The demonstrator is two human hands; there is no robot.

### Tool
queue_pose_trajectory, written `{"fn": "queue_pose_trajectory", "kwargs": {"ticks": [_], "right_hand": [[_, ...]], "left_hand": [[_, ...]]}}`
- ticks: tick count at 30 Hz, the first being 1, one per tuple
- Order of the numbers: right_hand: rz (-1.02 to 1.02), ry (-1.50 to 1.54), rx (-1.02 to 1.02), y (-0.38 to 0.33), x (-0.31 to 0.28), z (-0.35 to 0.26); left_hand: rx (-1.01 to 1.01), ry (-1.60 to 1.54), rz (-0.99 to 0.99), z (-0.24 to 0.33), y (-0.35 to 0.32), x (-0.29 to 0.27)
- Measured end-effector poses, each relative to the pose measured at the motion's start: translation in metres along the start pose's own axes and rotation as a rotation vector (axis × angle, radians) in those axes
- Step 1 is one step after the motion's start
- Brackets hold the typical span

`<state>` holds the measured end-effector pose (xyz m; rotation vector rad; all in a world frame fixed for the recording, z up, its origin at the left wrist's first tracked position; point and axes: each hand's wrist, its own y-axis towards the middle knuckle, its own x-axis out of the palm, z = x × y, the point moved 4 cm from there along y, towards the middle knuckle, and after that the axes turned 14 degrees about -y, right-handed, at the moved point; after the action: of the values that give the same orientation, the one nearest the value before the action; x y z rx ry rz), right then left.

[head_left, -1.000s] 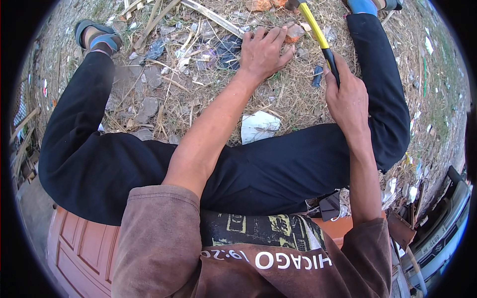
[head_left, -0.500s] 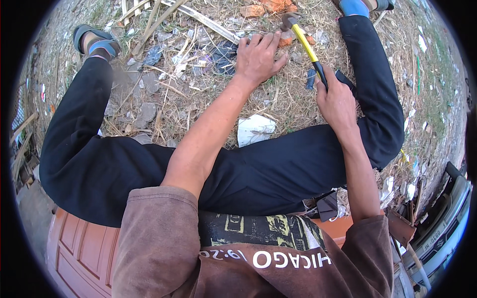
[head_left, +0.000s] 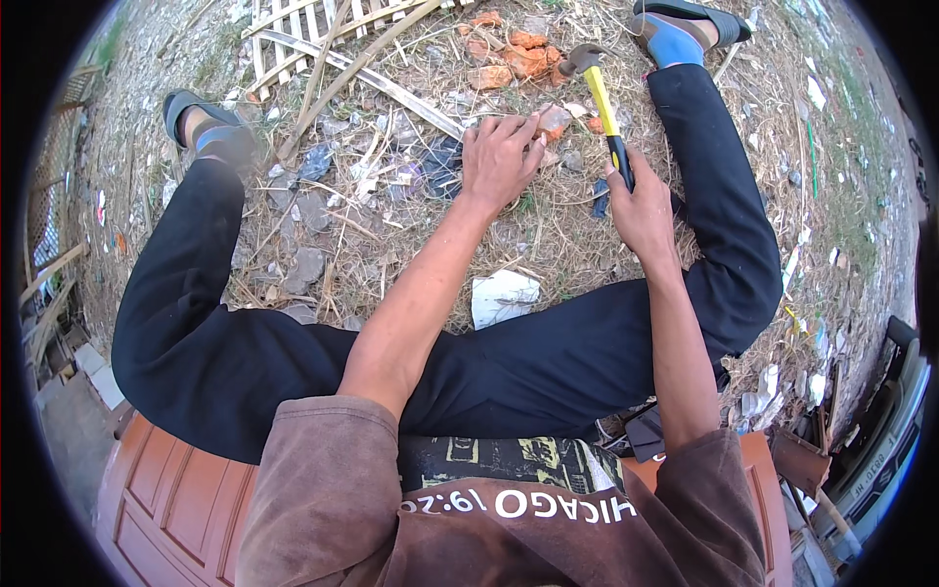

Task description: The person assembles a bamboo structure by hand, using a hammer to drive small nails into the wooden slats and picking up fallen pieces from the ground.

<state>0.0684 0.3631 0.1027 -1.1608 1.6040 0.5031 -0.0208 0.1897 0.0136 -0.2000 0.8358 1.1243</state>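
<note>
We see the right hand [head_left: 641, 201] clenched around the black grip of a yellow-handled hammer [head_left: 602, 93], whose steel head points away from the body, just beside a heap of broken red bricks [head_left: 518, 54]. The left hand [head_left: 501, 157] presses palm down on a brick fragment [head_left: 553, 119], fingers spread over it. Both lie on dry straw between the black-trousered legs [head_left: 548, 362]; a white scrap [head_left: 504, 296] rests nearer the body.
</note>
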Motion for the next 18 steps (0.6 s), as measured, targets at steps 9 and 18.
{"fn": "queue_pose_trajectory", "kwargs": {"ticks": [9,18], "right_hand": [[-0.001,0.042,-0.031,-0.002,0.013,0.001],[-0.027,-0.112,-0.110,-0.039,-0.017,-0.007]], "left_hand": [[-0.116,-0.092,-0.048,-0.003,0.008,-0.003],[-0.028,0.095,-0.095,0.003,-0.002,-0.002]]}}
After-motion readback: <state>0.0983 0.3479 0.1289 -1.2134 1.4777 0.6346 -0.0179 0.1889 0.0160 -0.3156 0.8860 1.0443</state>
